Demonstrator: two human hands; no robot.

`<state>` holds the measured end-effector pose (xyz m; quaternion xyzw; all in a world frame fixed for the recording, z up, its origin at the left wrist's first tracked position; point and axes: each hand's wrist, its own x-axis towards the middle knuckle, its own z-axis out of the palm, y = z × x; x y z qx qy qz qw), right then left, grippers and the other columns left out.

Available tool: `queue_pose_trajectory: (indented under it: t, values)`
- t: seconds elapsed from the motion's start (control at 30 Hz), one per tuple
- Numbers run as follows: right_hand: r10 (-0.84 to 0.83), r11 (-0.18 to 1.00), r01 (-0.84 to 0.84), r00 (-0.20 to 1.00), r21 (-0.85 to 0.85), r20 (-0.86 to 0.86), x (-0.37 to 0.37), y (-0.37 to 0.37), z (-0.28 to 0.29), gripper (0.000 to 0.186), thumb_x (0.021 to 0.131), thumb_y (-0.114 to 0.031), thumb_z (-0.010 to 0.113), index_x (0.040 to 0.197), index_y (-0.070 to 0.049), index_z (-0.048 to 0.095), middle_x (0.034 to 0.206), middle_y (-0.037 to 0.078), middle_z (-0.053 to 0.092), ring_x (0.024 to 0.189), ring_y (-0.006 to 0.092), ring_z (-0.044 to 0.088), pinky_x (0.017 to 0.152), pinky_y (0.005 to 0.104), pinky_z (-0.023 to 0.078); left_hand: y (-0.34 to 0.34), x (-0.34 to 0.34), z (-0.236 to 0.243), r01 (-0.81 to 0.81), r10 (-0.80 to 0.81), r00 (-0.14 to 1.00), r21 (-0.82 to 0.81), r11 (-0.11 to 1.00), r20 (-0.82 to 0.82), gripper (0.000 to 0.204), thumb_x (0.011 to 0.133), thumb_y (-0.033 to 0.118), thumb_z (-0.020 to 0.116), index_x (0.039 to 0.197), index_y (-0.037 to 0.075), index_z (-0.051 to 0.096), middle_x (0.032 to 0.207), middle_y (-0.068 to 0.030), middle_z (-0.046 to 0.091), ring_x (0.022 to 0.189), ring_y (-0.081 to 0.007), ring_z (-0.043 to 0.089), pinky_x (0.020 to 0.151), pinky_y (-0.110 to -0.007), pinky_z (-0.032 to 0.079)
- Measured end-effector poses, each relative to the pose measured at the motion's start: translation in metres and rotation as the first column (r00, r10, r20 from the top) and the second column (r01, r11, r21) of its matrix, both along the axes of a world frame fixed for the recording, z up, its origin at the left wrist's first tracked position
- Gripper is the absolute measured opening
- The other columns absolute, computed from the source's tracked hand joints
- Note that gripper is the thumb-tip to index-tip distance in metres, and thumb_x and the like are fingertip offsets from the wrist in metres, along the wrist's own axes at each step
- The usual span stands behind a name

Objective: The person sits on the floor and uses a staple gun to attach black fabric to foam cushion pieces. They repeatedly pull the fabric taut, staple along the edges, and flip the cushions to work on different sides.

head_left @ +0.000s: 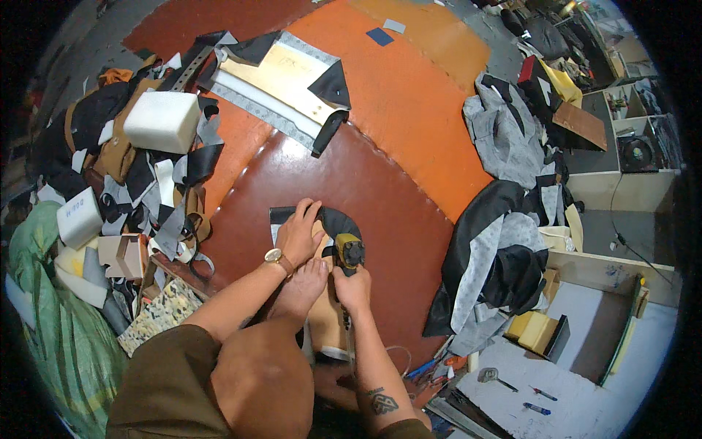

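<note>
My right hand (352, 290) is wrapped round a yellow and black staple gun (349, 250), with a thin hose trailing from it. The gun's head rests over the edge of a wooden panel (326, 328) partly covered in black upholstery material (338, 221). My left hand (295, 235), with a watch on its wrist, grips the black material at the panel's far end, fingers bent over it. My bare foot (310, 279) stands on the panel between my hands. The staple gun's tip is hidden from this view.
Brown and orange sheeting (395, 197) covers the floor. Beyond lies another partly covered panel (281, 80). Scraps and a white foam block (162, 121) are heaped at left, by a green sack (66, 307). Black and grey fabric (490, 256) and a white tabletop (504, 395) stand right.
</note>
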<state>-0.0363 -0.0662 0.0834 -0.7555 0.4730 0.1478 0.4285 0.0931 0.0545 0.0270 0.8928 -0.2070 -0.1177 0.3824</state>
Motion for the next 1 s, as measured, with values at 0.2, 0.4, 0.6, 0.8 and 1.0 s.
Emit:
queue_pose_trajectory:
  t: [0.2,0.4,0.6,0.8,1.0]
  values:
    - [0.013,1.0,-0.011,0.998,-0.027,0.059,-0.006,-0.003,-0.014,0.037,0.084,-0.032,0.073,0.103,0.0,0.075,0.092,0.023,0.076,0.09,0.0383,0.073,0.082,0.0471,0.055,-0.007,0.021,-0.018,0.018,-0.014,0.997,-0.053,0.998,0.081,0.022,0.088,0.01,0.072,0.11,0.004,0.072,0.117,-0.0093,0.069,0.103,-0.0347,0.07,0.089,-0.044,0.057]
    - [0.03,0.997,-0.021,0.993,-0.076,0.114,-0.014,-0.01,-0.026,0.028,0.084,-0.024,0.072,0.088,0.004,0.073,0.075,0.017,0.073,0.071,0.0267,0.072,0.07,0.042,0.055,0.001,0.027,-0.025,0.14,-0.132,0.988,-0.118,0.983,0.076,0.011,0.089,0.009,0.07,0.098,0.002,0.074,0.103,-0.0126,0.071,0.094,-0.0367,0.071,0.082,-0.045,0.058]
    - [0.038,0.998,-0.031,0.992,-0.06,0.124,-0.011,-0.009,-0.022,0.029,0.084,-0.024,0.072,0.089,0.004,0.073,0.079,0.017,0.075,0.074,0.027,0.073,0.072,0.042,0.055,0.005,0.024,-0.02,0.205,-0.207,0.974,0.033,0.978,0.088,0.009,0.091,0.011,0.067,0.093,0.003,0.071,0.104,-0.0125,0.069,0.086,-0.0387,0.07,0.076,-0.048,0.057]
    - [0.04,0.999,-0.038,0.997,-0.023,0.066,-0.003,-0.007,-0.007,0.037,0.088,-0.033,0.075,0.1,0.002,0.075,0.09,0.02,0.077,0.085,0.0309,0.074,0.079,0.0424,0.056,0.005,0.001,-0.025,0.257,-0.276,0.96,0.247,0.934,0.044,0.025,0.094,0.014,0.062,0.115,0.0,0.068,0.116,-0.0148,0.068,0.087,-0.0371,0.072,0.076,-0.048,0.06]
    - [0.093,0.982,-0.118,0.982,0.148,0.166,0.0,-0.01,0.009,0.042,0.09,-0.037,0.077,0.113,-0.001,0.075,0.102,0.02,0.078,0.096,0.0316,0.075,0.086,0.0429,0.056,0.02,-0.027,-0.018,0.321,-0.335,0.942,0.26,0.911,0.011,0.056,0.095,0.016,0.058,0.149,-0.001,0.053,0.159,-0.0164,0.048,0.104,-0.0355,0.071,0.086,-0.045,0.062]
